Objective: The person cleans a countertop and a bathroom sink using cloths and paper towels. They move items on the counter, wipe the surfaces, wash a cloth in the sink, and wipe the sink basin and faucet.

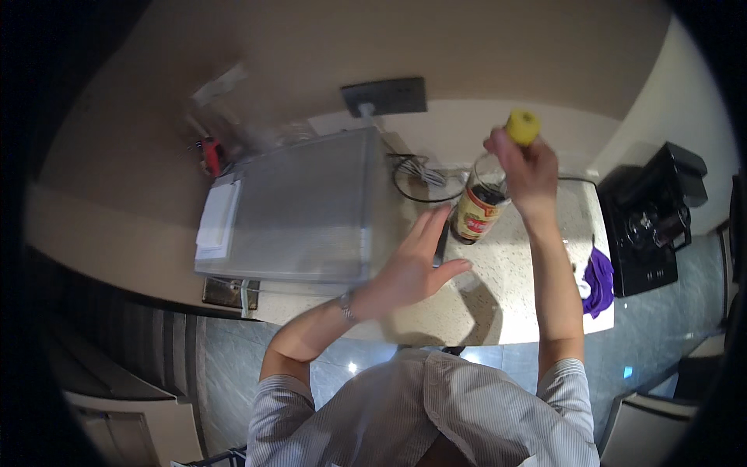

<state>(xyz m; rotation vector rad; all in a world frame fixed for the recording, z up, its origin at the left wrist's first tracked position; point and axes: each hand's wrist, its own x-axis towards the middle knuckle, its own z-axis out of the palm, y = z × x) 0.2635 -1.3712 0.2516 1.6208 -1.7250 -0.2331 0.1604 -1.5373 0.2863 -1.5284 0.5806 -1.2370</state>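
A clear glass bottle [480,213] with a yellow cap [523,127] holds dark liquid in its lower part and bears a label with writing. My right hand [530,169] grips it around the neck, just below the cap. The bottle leans, its top towards the wall and the right; whether its base touches the speckled countertop [513,286] I cannot tell. My left hand [411,262], with a metal-banded watch [346,306] on the wrist, is empty, thumb and fingers apart, left of the bottle. A dark flat object [442,245] shows partly behind it.
A translucent plastic box [303,210] stands on the left with white papers [219,216] on it. Coiled cables [426,175] lie below a wall socket [385,96]. To the right are a purple cloth item [598,283] and a black coffee maker [648,227].
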